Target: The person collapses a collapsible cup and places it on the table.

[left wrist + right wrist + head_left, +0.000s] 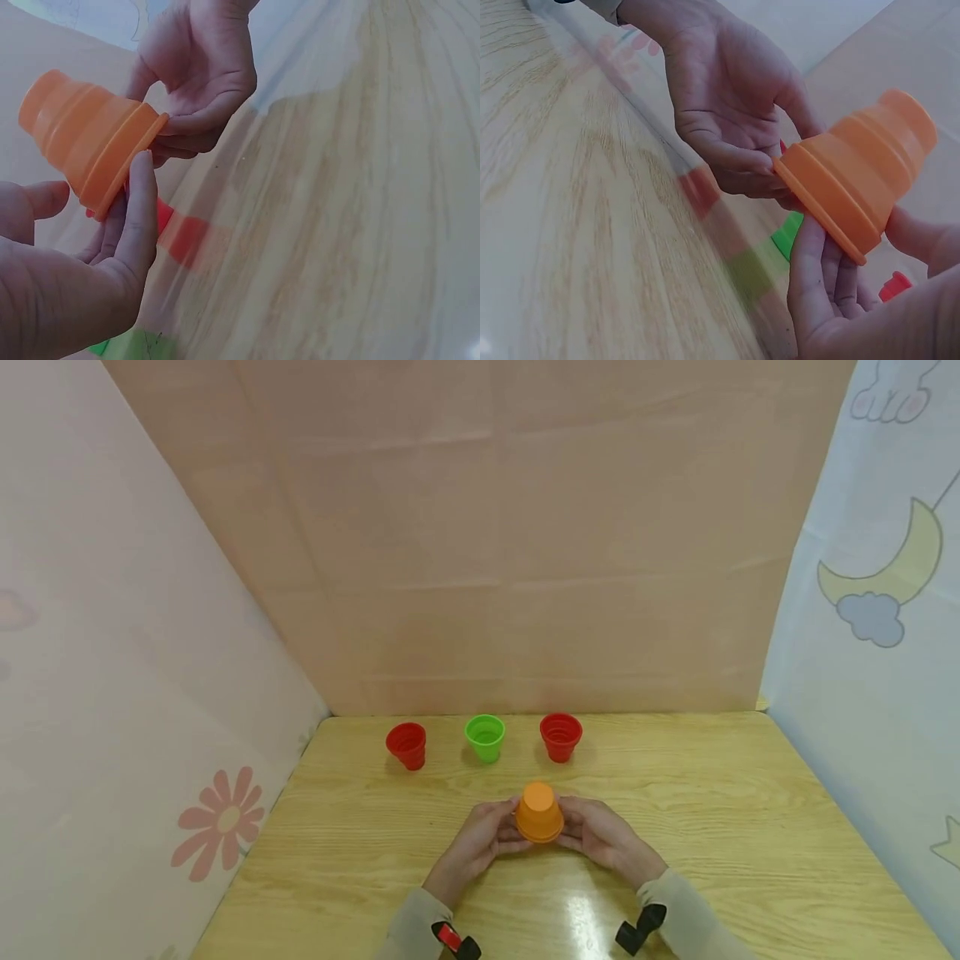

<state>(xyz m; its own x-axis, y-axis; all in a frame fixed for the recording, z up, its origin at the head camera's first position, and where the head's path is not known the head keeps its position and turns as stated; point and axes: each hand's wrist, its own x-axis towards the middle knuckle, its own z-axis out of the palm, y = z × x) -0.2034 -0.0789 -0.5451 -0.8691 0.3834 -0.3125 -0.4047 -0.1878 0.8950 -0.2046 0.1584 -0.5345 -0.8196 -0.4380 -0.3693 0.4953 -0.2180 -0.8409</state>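
A left hand (483,839) and a right hand (602,837) pinch an upturned orange ribbed cup (539,812) between thumbs and fingers — rim downward — above a wood-grain table (330,893), before a green cup (485,740) flanked by two red cups (561,739).

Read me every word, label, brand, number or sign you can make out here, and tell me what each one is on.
None readable on the orange cup, red cups, green cup or table.
The flower and moon are drawings, not text.
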